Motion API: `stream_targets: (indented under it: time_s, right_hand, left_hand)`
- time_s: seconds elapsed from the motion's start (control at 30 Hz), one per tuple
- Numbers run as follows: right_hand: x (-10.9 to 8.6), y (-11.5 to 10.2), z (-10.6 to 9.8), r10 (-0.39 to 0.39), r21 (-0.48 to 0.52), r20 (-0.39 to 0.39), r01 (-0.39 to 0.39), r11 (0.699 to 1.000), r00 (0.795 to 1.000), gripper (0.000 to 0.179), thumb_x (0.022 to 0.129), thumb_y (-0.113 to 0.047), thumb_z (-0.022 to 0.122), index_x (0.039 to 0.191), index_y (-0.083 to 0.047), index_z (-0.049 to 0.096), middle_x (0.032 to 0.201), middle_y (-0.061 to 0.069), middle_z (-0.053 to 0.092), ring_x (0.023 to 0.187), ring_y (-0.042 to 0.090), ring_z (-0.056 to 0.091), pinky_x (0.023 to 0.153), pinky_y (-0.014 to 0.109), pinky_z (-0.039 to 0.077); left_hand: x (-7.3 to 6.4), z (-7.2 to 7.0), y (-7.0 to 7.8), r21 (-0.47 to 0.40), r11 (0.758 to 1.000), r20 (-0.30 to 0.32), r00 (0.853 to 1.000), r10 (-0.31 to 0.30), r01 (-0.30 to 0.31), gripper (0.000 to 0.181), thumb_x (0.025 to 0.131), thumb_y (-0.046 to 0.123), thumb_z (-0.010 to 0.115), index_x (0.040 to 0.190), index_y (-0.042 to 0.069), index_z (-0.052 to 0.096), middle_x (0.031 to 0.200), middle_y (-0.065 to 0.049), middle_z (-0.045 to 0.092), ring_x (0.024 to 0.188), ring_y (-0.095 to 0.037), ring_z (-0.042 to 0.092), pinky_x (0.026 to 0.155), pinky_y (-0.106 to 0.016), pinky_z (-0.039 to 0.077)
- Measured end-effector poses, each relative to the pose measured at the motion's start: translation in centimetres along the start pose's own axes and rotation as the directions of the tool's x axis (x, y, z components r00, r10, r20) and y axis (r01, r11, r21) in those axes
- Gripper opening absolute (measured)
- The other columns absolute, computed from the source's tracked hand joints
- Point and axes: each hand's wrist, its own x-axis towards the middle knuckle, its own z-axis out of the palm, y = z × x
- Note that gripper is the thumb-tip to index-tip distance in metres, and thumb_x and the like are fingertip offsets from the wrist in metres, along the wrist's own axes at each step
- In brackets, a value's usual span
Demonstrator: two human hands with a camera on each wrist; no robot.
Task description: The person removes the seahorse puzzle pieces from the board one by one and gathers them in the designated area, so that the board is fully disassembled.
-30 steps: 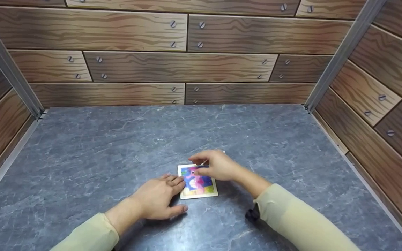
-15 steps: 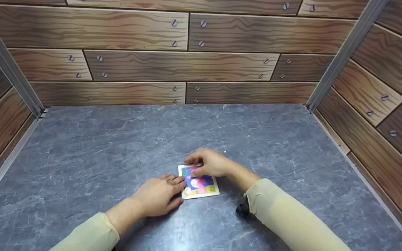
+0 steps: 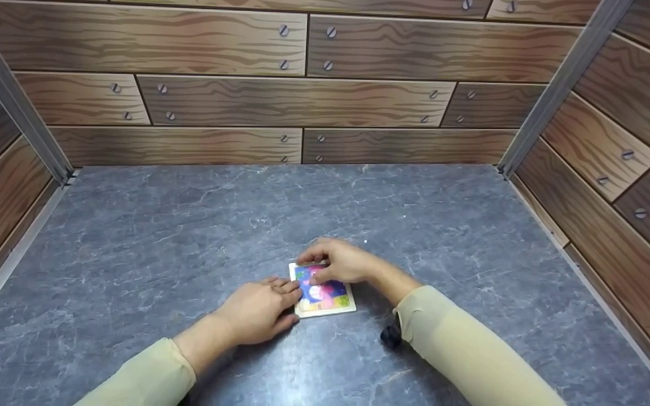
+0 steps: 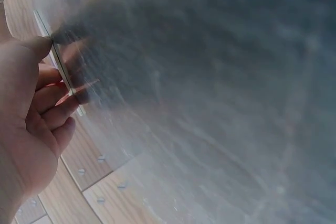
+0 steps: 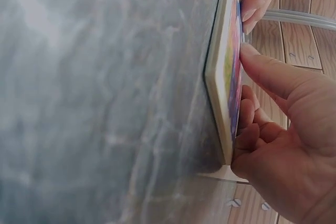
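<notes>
A small flat picture board (image 3: 330,304) with a pale border and a pink, blue and yellow picture lies on the grey marbled table. My left hand (image 3: 254,313) rests flat at its left side, fingertips over the border and thumb by the near left corner. The right hand (image 3: 347,262) reaches over the far part of the board. Its thumb (image 5: 273,74) presses on the picture while curled fingers meet the far edge. In the right wrist view the board (image 5: 223,82) shows its thick edge. From the left wrist, fingers of the left hand (image 4: 31,93) line the board's edge.
The table (image 3: 189,225) is grey and marbled. Wood-plank-patterned walls (image 3: 302,101) enclose it at the back and sides, with metal posts (image 3: 556,84) at the corners. A dark round object (image 3: 391,336) sits under the right cuff.
My right hand has moved slightly left and settled its fingers on the board's far edge. The left thumb has drawn in to the near left corner. The board has turned slightly.
</notes>
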Motion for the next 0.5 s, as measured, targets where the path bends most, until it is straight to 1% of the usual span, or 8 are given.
stream_targets:
  time_s: [0.1,0.33,0.5]
  right_hand:
    - [-0.04,0.1,-0.03,-0.002,-0.004,0.009,0.002,1.0,1.0,0.043,0.091,-0.009,0.083,0.133,-0.009,0.074,0.128,0.008,0.067,0.121,0.025,0.061,0.107,0.043,0.051]
    - [-0.01,0.31,-0.05,0.005,0.005,0.016,-0.006,1.0,1.0,0.041,0.092,-0.011,0.083,0.132,-0.011,0.075,0.128,0.007,0.065,0.121,0.024,0.06,0.108,0.045,0.05]
    - [-0.04,0.13,-0.09,0.004,0.034,0.025,-0.004,0.999,1.0,0.041,0.092,-0.008,0.083,0.132,-0.009,0.075,0.126,0.008,0.064,0.121,0.025,0.058,0.107,0.046,0.049]
  left_hand:
    - [0.03,-0.04,0.03,-0.003,1.0,-0.001,1.0,-0.001,0.001,0.051,0.107,0.036,0.063,0.144,0.001,0.064,0.145,-0.017,0.065,0.135,-0.03,0.061,0.117,-0.047,0.044]
    - [0.05,-0.19,0.1,-0.019,1.0,0.003,1.0,-0.014,0.014,0.05,0.106,0.032,0.063,0.144,0.001,0.063,0.145,-0.016,0.065,0.134,-0.032,0.062,0.106,-0.049,0.054]
    - [0.11,-0.08,0.12,-0.021,1.0,-0.006,1.0,-0.009,0.009,0.048,0.106,0.031,0.064,0.143,0.001,0.064,0.145,-0.016,0.065,0.133,-0.033,0.063,0.103,-0.049,0.056]
